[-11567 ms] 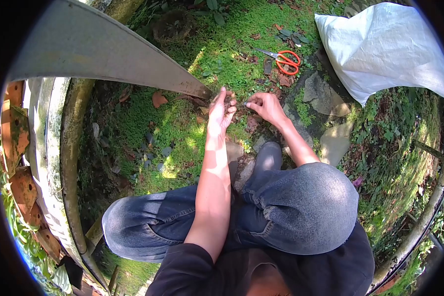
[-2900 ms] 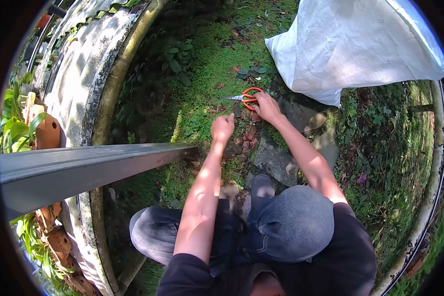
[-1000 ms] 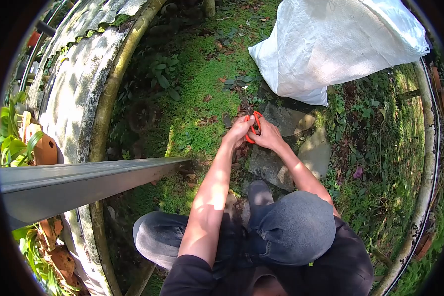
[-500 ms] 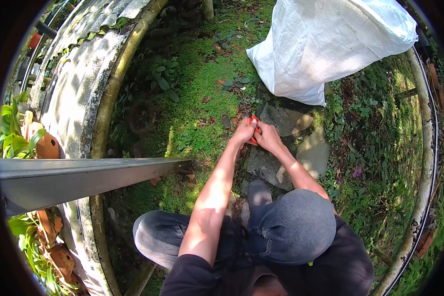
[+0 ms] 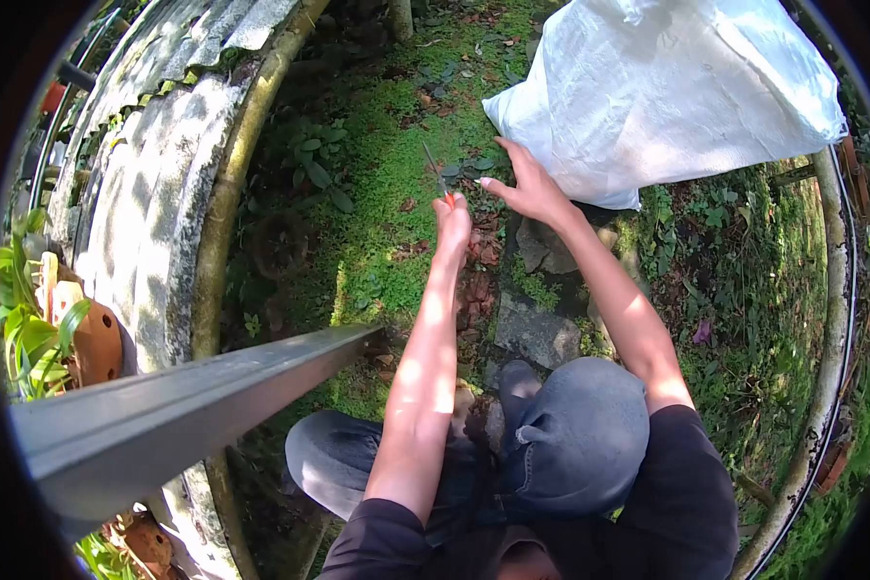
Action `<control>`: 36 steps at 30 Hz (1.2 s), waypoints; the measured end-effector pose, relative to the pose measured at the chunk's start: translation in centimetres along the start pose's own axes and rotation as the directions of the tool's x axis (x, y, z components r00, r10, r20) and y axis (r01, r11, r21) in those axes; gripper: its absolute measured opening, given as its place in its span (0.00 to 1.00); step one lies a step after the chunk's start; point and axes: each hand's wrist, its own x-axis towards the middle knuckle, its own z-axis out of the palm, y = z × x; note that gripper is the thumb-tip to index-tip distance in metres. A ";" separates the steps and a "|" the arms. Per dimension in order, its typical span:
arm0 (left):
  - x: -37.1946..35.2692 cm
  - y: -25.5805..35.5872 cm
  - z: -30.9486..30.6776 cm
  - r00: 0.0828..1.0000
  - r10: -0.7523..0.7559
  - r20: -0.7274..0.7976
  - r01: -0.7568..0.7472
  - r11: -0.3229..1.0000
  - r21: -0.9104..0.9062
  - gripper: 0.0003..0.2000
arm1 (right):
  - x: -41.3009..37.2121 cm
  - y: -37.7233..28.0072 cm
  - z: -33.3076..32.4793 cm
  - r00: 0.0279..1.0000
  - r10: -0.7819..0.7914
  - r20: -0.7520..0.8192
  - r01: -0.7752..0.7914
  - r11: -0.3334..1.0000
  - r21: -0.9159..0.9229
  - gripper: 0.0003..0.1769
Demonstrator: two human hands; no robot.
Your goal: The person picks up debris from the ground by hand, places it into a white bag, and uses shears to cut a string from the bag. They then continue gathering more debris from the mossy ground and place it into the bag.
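My left hand (image 5: 451, 230) is closed around the red handle of a tool (image 5: 435, 172) with a slim metal blade, which points up and away from me over the moss. Much of the handle is hidden in the fist. To its right, my right hand (image 5: 532, 190) is open, thumb and fingers apart, palm toward the ground. Its fingers lie right by the lower left edge of a big white woven sack (image 5: 648, 106). Beneath both hands is mossy ground (image 5: 396, 256) with small leaves.
Flat paving stones (image 5: 536, 331) lie before my knees. A metal beam (image 5: 213, 387) juts in from the left, near my left forearm. Corrugated roofing sheets (image 5: 145, 193) line the left side; a curved pole (image 5: 836, 251) runs along the right.
My hands have come apart: the left keeps the red-handled tool and has moved left and slightly forward. The right has let go and reached forward to the sack's edge.
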 end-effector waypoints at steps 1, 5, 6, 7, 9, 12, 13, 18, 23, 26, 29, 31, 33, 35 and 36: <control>-0.1 0.9 -0.1 1.000 0.008 -0.017 -0.008 1.000 -0.007 0.13 | 1.1 1.0 0.1 0.998 0.011 -0.054 -0.015 0.997 -0.081 0.44; 4.1 1.5 -2.6 0.988 0.153 -0.021 -0.150 0.983 0.102 0.16 | 4.3 4.2 -1.0 0.965 0.180 -0.194 -0.204 0.972 -0.116 0.48; 4.6 1.2 -3.5 0.981 0.194 -0.016 -0.190 0.970 0.154 0.16 | 4.4 4.6 -0.6 0.950 0.214 -0.228 -0.245 0.962 -0.118 0.49; 3.9 2.4 -4.2 0.965 0.259 -0.034 -0.247 0.947 0.204 0.16 | 5.0 3.7 -0.4 0.936 0.199 -0.290 -0.286 0.910 -0.301 0.49; 3.0 3.7 -5.9 0.977 0.212 -0.030 -0.201 0.957 0.210 0.17 | 6.0 0.9 -1.0 0.897 0.433 -0.094 -0.438 0.834 -0.336 0.48; 5.2 4.9 -6.9 0.978 0.192 -0.085 -0.173 0.967 0.187 0.18 | 12.7 -2.3 -1.9 0.775 0.598 0.205 -0.444 0.746 -0.496 0.42; 4.5 6.9 -6.4 0.987 0.132 -0.086 -0.120 0.983 0.139 0.18 | 14.3 -1.6 -1.4 0.789 0.558 0.258 -0.419 0.795 -0.439 0.41; 7.8 9.0 -3.4 0.981 0.077 -0.178 -0.057 0.992 0.115 0.21 | 22.7 2.4 5.0 0.936 0.351 0.020 -0.317 0.867 -0.386 0.37; 15.6 4.6 -5.7 0.980 0.132 -0.147 -0.093 0.965 0.245 0.21 | 28.7 8.1 6.4 0.930 0.368 -0.017 -0.343 0.847 -0.407 0.35; 15.1 5.8 -6.8 0.979 0.089 -0.186 -0.067 0.990 0.120 0.21 | 31.1 11.3 6.4 0.924 0.382 -0.019 -0.352 0.831 -0.431 0.33; 16.4 5.1 -7.9 0.968 0.107 -0.227 -0.065 0.981 0.183 0.21 | 33.8 13.6 7.8 0.925 0.381 -0.001 -0.343 0.831 -0.439 0.31; 16.5 4.5 -7.8 0.962 0.112 -0.248 -0.066 0.980 0.187 0.21 | 35.2 15.4 8.7 0.923 0.386 0.002 -0.346 0.831 -0.435 0.30; 16.8 4.2 -7.1 0.963 0.100 -0.249 -0.063 0.986 0.153 0.21 | 36.4 16.5 9.6 0.925 0.380 0.008 -0.340 0.836 -0.430 0.29; 17.1 3.7 -6.6 0.969 0.071 -0.238 -0.044 0.992 0.118 0.20 | 37.2 17.1 10.0 0.927 0.375 0.014 -0.333 0.840 -0.429 0.28; 16.9 3.6 -6.2 0.973 0.045 -0.228 -0.024 0.995 0.096 0.20 | 37.5 17.0 10.1 0.928 0.373 0.017 -0.331 0.842 -0.427 0.28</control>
